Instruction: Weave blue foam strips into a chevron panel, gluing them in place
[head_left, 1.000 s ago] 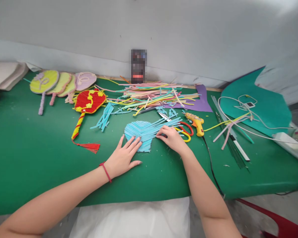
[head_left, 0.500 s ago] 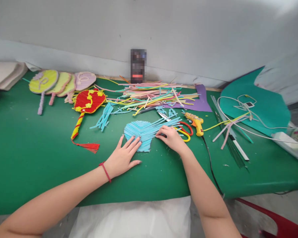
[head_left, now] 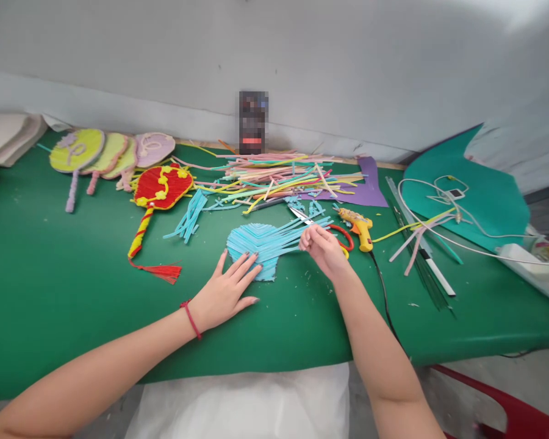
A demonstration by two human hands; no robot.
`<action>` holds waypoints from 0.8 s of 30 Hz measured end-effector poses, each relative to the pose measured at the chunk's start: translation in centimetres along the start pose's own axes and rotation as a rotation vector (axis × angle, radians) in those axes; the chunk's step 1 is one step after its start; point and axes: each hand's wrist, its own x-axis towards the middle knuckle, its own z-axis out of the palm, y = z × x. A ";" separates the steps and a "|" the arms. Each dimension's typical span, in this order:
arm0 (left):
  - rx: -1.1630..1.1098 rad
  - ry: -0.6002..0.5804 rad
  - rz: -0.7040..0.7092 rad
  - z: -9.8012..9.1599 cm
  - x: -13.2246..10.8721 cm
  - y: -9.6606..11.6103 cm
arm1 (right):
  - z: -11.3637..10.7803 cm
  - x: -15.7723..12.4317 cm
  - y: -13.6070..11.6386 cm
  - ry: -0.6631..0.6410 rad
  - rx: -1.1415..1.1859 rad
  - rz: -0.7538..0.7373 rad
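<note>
A light-blue fan-shaped piece (head_left: pixel 252 236), covered in rows of blue pipe cleaners, lies flat on the green table. Loose blue pipe cleaners (head_left: pixel 289 245) stick out from its right side. My left hand (head_left: pixel 231 285) rests on the lower left of the piece, palm down and fingers spread. At the right, my right hand (head_left: pixel 324 249) is closed, its curled fingers at the end of the lowest pipe cleaner; the fingers partly hide the grip. Behind that hand lie scissors (head_left: pixel 341 235) with red and yellow handles, partly covered. A yellow glue gun (head_left: pixel 359 228) is just beyond them.
Behind the piece spreads a heap of colourful pipe cleaners (head_left: pixel 274 177), with a phone (head_left: pixel 253 125) propped against the wall. A red fan (head_left: pixel 163 186) with a tassel and several pale fans (head_left: pixel 77 149) lie left. Right are a teal sheet (head_left: pixel 476 189) and white cable (head_left: pixel 485 235).
My right hand has moved a little to the right, away from the blue piece toward the pipe cleaners' outer ends. My left hand stays pressed on the piece.
</note>
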 end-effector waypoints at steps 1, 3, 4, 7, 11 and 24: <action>-0.002 0.001 0.003 0.0 0.0 0.0 | 0.3 0.0 0.1 -0.033 0.028 0.021; -0.012 0.004 0.004 -0.1 -0.1 0.0 | 0.8 -0.1 0.1 -0.076 0.053 0.052; -0.019 0.007 0.002 -0.1 -0.1 0.0 | 1.0 -0.2 0.1 -0.087 0.058 0.063; -0.031 0.013 -0.001 0.0 -0.1 0.0 | 1.4 -0.3 0.0 -0.092 0.073 0.059; -0.024 0.012 0.004 0.0 -0.1 -0.1 | 1.5 -0.4 -0.1 -0.058 0.050 -0.053; -0.008 0.005 -0.011 0.0 0.0 -0.5 | 0.8 -1.1 -0.6 -0.060 0.003 -0.139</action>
